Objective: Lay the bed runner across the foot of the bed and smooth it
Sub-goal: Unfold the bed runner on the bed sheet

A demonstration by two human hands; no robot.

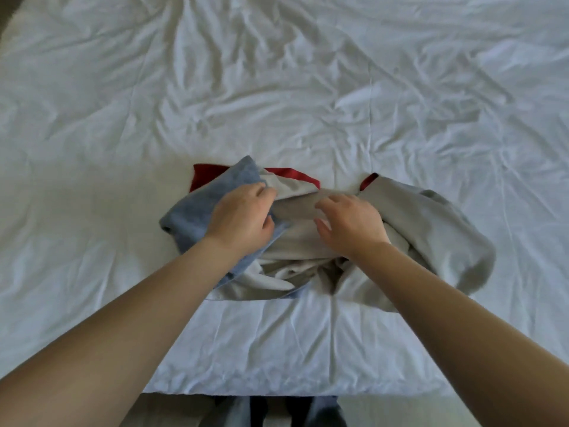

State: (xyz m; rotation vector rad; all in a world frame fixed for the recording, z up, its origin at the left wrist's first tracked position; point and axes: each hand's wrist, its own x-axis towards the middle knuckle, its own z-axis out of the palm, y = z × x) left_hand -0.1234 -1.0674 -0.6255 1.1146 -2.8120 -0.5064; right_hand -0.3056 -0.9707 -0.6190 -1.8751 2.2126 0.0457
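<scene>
A crumpled bed runner point(425, 229) lies bunched at the foot of the white bed point(277, 87). It shows grey fabric on the right, a blue part point(197, 208) on the left and red edges point(292, 174) at the back. My left hand point(240, 217) pinches a fold where the blue and grey fabric meet. Over the grey middle of the bundle, my right hand point(348, 223) hovers with its fingers spread and curved, holding nothing that I can see.
The wrinkled white duvet fills the whole view beyond and beside the bundle. The bed's foot edge point(277, 391) runs along the bottom, with my legs and the pale floor point(172, 411) below it.
</scene>
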